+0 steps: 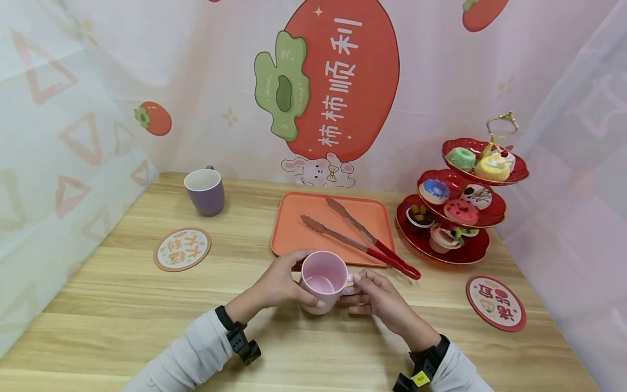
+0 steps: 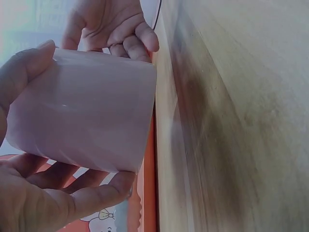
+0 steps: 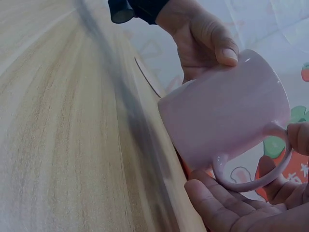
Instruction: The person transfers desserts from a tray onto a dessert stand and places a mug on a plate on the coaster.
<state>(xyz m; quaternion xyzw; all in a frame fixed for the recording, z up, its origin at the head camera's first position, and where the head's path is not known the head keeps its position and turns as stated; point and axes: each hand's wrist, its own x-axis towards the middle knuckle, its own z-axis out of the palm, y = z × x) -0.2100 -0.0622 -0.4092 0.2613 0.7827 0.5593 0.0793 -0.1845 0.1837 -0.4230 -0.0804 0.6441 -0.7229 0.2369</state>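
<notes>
A pink mug (image 1: 320, 283) is upright just above or on the table in front of the tray; I cannot tell if its base touches the wood. My left hand (image 1: 281, 283) grips its body from the left, thumb on the near side and fingers round the far side, as the left wrist view shows of the mug (image 2: 91, 111). At the mug's handle (image 3: 285, 159), on the right, my right hand (image 1: 379, 299) pinches with the thumb, its other fingers lying under and beside the loop. The inside of the mug shows only pink.
Behind the mug lies an orange tray (image 1: 289, 218) with red-handled tongs (image 1: 362, 247) across it. A purple mug (image 1: 208, 196) stands back left near a round coaster (image 1: 182, 249). To the right are a red three-tier stand (image 1: 482, 247) of cakes and another coaster (image 1: 496, 302).
</notes>
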